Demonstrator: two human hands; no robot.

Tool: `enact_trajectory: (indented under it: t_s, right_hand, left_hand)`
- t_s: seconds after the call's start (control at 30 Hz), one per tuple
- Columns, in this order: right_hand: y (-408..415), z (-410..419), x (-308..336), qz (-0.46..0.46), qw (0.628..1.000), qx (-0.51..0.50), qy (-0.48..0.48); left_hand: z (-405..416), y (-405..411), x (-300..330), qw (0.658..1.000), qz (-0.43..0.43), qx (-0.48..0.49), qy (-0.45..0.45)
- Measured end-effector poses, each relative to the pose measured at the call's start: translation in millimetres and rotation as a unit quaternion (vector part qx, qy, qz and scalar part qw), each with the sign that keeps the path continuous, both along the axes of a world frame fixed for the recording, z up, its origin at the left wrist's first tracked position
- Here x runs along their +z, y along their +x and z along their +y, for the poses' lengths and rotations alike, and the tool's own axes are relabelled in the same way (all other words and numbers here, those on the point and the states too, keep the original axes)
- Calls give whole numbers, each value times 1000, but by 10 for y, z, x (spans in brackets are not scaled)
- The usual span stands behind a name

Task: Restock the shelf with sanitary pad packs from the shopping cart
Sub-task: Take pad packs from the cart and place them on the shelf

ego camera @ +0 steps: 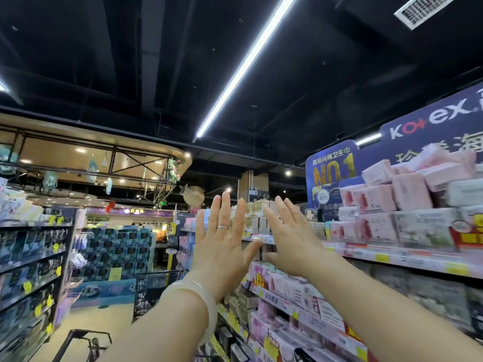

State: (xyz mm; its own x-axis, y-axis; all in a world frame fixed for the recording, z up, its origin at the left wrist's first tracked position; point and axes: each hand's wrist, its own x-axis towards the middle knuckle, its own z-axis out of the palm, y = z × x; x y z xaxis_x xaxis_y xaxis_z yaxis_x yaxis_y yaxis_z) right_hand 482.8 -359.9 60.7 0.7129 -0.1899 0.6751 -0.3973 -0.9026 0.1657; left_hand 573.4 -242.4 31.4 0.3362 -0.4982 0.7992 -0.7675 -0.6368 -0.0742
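The sanitary pad packs [410, 197] you are stocking are soft, pillowy pink and pale grey-green bundles in glossy film, heaped loosely on the top tier of the shelf [407, 259] to the right of your right hand [290, 241], some tilted and leaning on one another rather than squared up. More pink packs fill the tiers below your hands, so the shelf looks largely stocked already, though the blur hides any gaps. Neither hand carries a pack: your left hand [222, 244], with a ring and a pale bangle at the wrist, and your right hand are both raised with fingers straight and spread, holding nothing, thumbs nearly meeting. The shopping cart [154, 291] stands below and behind your left hand, down the aisle; its load cannot be seen, so I judge you are between fetches, with more trips possibly left.
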Motion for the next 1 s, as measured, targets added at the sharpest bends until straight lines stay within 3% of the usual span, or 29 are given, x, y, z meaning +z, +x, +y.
enact_trajectory:
  t_s: [0.3, 0.37, 0.43, 0.53, 0.57, 0.73, 1.0]
  right_hand:
    - [1511, -678, -96, 8, 999, -26, -23]
    - [1879, -818, -124, 11, 999, -41, -21]
    - [2274, -968, -81, 5, 999, -50, -13]
    - [2807, -1169, 92, -2, 998, -67, -11]
    - [2953, -1237, 141, -9, 997, -72, -11]
    - [3487, -1591, 226, -9, 994, -110, 0]
    - [3927, -2103, 253, -4, 983, -183, -15]
  left_hand:
    - [-748, 1678, -120, 999, -3, -45, -13]
    - [-958, 2113, -159, 998, -40, -40, -22]
    - [-1105, 2500, -98, 998, 14, -62, -7]
    - [-1374, 3106, 97, 997, -49, -52, -18]
    - [-1425, 3248, 151, 998, -30, -56, -3]
    - [-1839, 3926, 151, 996, 20, -82, 6]
    - [-2637, 4525, -20, 990, 17, -139, 25]
